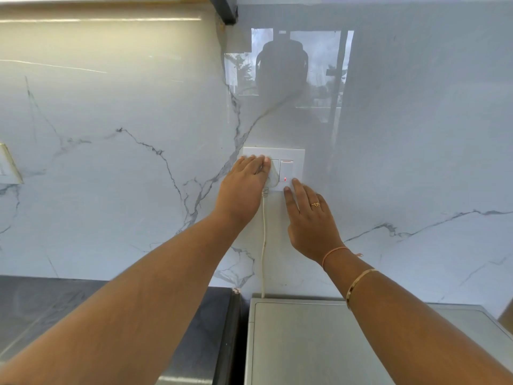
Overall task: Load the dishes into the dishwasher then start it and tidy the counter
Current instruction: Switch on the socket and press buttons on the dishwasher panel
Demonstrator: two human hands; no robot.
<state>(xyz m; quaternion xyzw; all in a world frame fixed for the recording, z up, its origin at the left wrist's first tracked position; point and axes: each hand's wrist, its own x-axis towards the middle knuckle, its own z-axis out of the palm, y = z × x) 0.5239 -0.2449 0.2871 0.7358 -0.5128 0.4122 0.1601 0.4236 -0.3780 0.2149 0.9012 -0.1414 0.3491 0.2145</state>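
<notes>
1. We face a glossy marble wall with a white socket plate on it. A dark counter lies lower left.
2. The grey dishwasher top sits below both hands, well apart from them.
3. Our left hand lies over the plug, fingers together and nearly straight, pressing it.
4. The white cord drops behind the dishwasher.
5. Our right hand is flat, fingers straight, tips just below the lit switch.
</notes>
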